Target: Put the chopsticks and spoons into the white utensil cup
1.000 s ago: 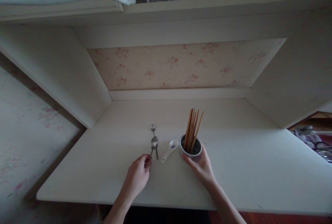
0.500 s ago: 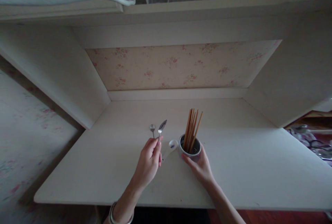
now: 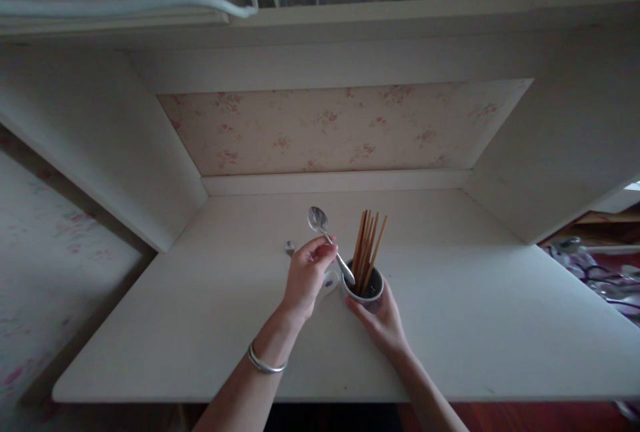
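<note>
My left hand (image 3: 306, 275) pinches a metal spoon (image 3: 325, 235) by its handle, bowl up and to the left, with the handle tip at the rim of a small white cup (image 3: 367, 293). Several wooden chopsticks (image 3: 369, 249) stand in that cup. My right hand (image 3: 383, 322) wraps the cup's near side and holds it on the white desk (image 3: 475, 325). A second metal spoon (image 3: 289, 247) lies on the desk just left of my left hand. A white ceramic spoon (image 3: 331, 280) with a blue mark lies mostly hidden behind my left hand.
The desk sits in a white alcove with a floral back panel (image 3: 340, 129) and side walls left and right. A shelf above carries a white cable (image 3: 125, 2) and stored items. Clutter shows beyond the desk's right edge (image 3: 600, 272).
My left hand lifted one metal spoon off the desk and carried it right to the cup's rim. The other metal spoon stayed on the desk. My right hand kept hold of the cup.
</note>
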Available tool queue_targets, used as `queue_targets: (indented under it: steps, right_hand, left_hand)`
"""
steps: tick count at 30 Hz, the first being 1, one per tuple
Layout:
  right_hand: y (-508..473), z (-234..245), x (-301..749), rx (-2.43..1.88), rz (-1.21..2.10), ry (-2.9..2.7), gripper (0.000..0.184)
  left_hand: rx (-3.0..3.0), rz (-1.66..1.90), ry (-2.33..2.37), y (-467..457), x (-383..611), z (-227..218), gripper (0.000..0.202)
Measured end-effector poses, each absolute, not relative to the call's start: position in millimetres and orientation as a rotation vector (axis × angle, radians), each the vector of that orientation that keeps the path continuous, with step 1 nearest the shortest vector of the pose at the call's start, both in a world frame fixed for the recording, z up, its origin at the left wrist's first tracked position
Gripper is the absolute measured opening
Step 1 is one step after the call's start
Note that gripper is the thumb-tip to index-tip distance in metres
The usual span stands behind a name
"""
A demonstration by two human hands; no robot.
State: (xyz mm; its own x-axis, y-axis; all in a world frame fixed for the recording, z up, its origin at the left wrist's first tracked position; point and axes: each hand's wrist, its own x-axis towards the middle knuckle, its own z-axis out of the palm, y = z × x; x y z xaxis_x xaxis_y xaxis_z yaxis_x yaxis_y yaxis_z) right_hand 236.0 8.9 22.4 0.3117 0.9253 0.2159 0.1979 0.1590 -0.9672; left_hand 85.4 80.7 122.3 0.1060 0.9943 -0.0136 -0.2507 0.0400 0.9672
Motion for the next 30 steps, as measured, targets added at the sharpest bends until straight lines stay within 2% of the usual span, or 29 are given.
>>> queue_targets:
  steps: [8,16,22,30]
  right_hand:
    - [10.5,14.2,237.7,-1.317,0.717,-1.168,0.073]
    - [11.7,4.9,241.3,-1.335,0.721,-1.201,0.074]
    - [11.5,4.6,240.7,-1.338,0.707,-1.218,0.072]
    - [10.2,7.8,242.0,-1.345,0.736,-1.211,0.072]
  left_hand:
    - [1.558,1.067,1.136,81.8,94.0,110.4,0.025]
    - [1.820,0.976,1.202,81.2,98.8,92.1,0.019]
    - [1.800,0.946,1.189,78.2,98.3,87.3,0.019]
    - [1.464,0.929,1.078,64.8,89.7,83.0,0.033]
